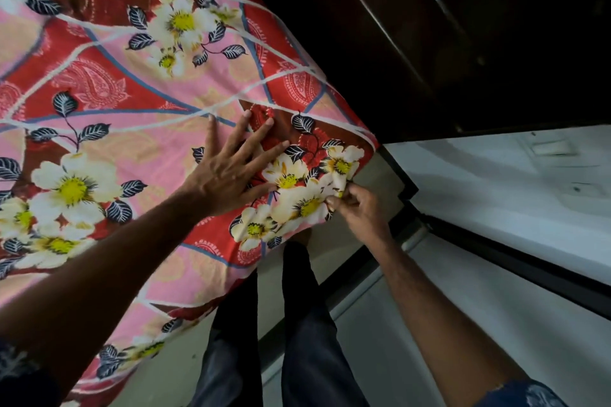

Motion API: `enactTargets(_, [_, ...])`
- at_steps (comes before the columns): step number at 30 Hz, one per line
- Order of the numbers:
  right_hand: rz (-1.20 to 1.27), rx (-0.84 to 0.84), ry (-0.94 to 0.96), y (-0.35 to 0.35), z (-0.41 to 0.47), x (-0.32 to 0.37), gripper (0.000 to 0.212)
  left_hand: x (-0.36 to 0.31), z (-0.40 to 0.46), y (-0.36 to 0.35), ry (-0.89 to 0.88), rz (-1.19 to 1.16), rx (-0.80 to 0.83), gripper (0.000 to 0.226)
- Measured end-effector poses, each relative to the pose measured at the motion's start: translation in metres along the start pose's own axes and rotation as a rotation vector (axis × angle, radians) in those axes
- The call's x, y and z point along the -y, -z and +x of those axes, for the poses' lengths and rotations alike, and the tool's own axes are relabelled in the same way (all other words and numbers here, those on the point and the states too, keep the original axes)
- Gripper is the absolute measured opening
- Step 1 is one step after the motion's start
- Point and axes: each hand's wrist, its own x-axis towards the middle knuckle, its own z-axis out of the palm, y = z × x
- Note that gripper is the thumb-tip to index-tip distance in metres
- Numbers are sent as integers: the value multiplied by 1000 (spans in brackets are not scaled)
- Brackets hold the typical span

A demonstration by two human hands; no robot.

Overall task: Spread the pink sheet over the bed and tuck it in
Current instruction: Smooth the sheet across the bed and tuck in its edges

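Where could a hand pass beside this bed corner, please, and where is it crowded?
Free: the pale floor strip between the sheet edge and the white wall. Crowded: the corner itself, where the left hand presses flat and the right hand pinches fabric.

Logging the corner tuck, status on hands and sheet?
Left hand flat, pressing pink sheet near bed corner. Right hand pinching sheet's corner fold. Nothing in the way.

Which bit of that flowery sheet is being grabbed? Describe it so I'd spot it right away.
Start at the bed, covered by the pink sheet, and follow it to the corner nearest the white floor. There the right hand pinches the sheet's corner. Unlike the flat cloth under the left hand, it is bunched with cream flowers.
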Motion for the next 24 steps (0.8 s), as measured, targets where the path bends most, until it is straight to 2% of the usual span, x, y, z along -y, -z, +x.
enactTargets(2, [-25, -20, 17, 6, -2, -7, 13, -5, -1, 1, -2, -4, -11, 72])
enactTargets(5, [-85, -74, -27, 14, -5, -15, 28, -21, -2, 3, -28, -17, -25, 68])
enactTargets(10, [-59, -92, -157, 14, -5, 12, 31, -42, -5, 3, -30, -44, -14, 70])
enactTargets(12, [-169, 26, -207, 19, -14, 38, 51, -36, -13, 4, -10, -44, 6, 68])
enactTargets(13, [-324, 124, -195, 20, -21, 53, 56, -28, -20, 3, 45, -53, 1, 67])
enactTargets(14, [-517, 220, -133, 15, -26, 73, 55, -19, -33, 4, 144, -73, -5, 66])
enactTargets(16, [-755, 288, 152, -7, -26, 116, 47, 3, -66, 3, 393, -134, -1, 67])
enactTargets(17, [-774, 288, 352, -25, -20, 136, 42, 15, -86, 1, 520, -159, 4, 68])
enactTargets(19, [-779, 257, 784, -65, 4, 168, 18, 36, -124, -6, 745, -207, 6, 70])
enactTargets(20, [-827, 229, 950, -88, 21, 181, 17, 46, -142, -9, 849, -248, 1, 71])
enactTargets(22, [-955, 198, 1093, -132, 58, 206, 51, 61, -175, -14, 997, -315, -7, 74])
enactTargets(24, [-1087, 247, 1227, -166, 86, 224, 67, 70, -199, -21, 1027, -287, -11, 75])
